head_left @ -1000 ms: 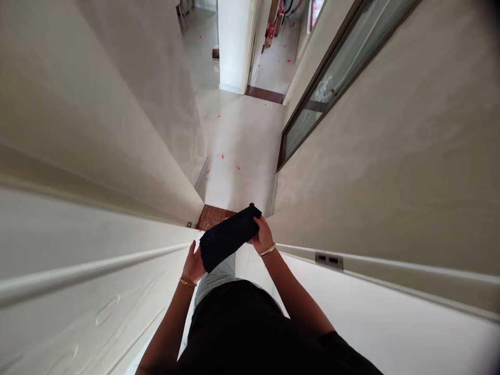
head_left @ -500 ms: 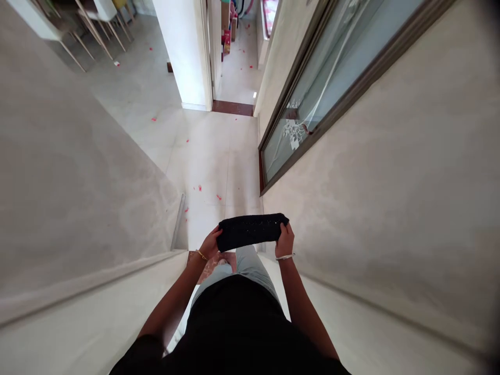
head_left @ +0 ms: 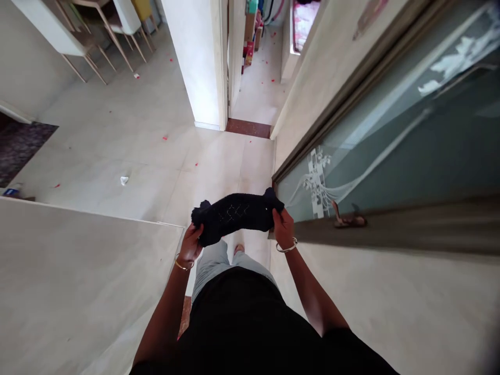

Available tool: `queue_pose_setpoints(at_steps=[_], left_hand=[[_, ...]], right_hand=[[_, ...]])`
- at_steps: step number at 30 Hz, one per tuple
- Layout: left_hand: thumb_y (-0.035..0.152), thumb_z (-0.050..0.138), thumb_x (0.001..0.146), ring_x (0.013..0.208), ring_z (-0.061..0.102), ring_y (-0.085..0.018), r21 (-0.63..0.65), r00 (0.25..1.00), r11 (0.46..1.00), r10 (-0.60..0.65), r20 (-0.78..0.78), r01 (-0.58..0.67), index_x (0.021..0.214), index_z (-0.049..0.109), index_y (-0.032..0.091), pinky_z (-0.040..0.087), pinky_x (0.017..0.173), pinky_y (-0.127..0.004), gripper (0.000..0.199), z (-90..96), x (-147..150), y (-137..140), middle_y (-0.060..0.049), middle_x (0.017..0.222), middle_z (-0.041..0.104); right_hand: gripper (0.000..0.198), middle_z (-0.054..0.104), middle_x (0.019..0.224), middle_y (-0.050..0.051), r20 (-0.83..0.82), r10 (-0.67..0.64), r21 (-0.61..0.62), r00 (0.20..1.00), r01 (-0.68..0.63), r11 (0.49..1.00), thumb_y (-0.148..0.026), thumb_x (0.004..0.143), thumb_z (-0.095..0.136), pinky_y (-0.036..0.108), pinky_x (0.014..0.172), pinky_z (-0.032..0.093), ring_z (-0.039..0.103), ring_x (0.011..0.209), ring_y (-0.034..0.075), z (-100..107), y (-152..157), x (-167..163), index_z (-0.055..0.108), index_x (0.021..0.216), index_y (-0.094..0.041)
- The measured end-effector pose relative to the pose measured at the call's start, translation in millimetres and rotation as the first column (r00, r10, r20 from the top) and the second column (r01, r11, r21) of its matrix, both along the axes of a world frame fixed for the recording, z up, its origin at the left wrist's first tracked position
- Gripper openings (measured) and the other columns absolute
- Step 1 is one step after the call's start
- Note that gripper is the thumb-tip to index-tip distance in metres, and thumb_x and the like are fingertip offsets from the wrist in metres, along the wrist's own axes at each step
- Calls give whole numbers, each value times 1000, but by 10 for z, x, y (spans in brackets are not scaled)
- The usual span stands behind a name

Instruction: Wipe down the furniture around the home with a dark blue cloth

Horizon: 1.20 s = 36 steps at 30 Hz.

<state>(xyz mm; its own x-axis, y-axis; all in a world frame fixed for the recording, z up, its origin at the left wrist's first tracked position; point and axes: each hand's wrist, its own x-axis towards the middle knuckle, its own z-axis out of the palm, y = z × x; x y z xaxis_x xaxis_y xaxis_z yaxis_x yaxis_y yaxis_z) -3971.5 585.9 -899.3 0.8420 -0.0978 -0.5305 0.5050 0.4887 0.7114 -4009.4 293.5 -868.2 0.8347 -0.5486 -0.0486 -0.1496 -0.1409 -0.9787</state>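
Stretched between my hands at waist height is a dark, folded knit cloth with a pale diamond pattern of small dots. Its exact kind does not show. My left hand pinches its left end, thumb on top, where the fabric bunches up. At the other end, my right hand grips the cloth near a raised corner. The middle bows slightly upward, clear of my legs.
To the right stands a glass door with a brown frame and a handle. A doorway with a red-brown threshold lies ahead. Chairs are at far left, beyond a low wall. Small red scraps dot the floor.
I have moved forward out of the narrow passage, so the glass door is closer. The cloth is higher in view, and its ends are now more bunched and its middle bowed.
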Motion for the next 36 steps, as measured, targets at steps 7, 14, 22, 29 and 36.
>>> queue_pose_setpoints(at_steps=[7,14,22,29,36], left_hand=[[18,81,66,117,69,-31,-76,989,997,-12,146,23,56,59,16,59,94,-39,23,-562,2689,-523,-8,119,77],[20,74,74,110,71,-31,54,884,943,-328,333,329,61,70,15,59,81,-34,16,-205,5258,-739,-14,122,75],[17,59,84,102,71,-24,524,604,731,-671,430,438,131,68,20,59,81,-33,48,188,7588,-1617,-9,119,76],[20,60,89,94,73,-22,588,499,696,-713,493,412,127,69,21,61,72,-32,40,39,9137,-2962,-11,117,77],[26,63,90,87,72,-18,618,585,721,-659,473,312,121,73,19,58,73,-27,33,-153,10749,-4360,-8,103,79]], right_hand=[[27,73,95,-1,140,166,-56,976,-159,986,-22,89,50,28,84,49,62,85,16,-486,-440,2602,75,102,-25],[28,70,88,-2,70,104,-32,992,-102,994,-19,85,50,25,71,47,57,72,14,-271,-963,4580,75,98,-24],[36,71,108,2,119,110,-46,987,-105,993,-9,72,67,33,97,52,65,106,21,-88,-2012,6178,78,101,-27],[24,68,93,2,267,17,-15,964,-14,1000,-16,80,70,36,84,60,68,88,19,-385,-3321,7584,75,101,-27],[27,64,94,3,202,132,-33,971,-128,991,-15,85,64,25,68,55,64,87,16,-314,-4827,9235,78,104,-27]])
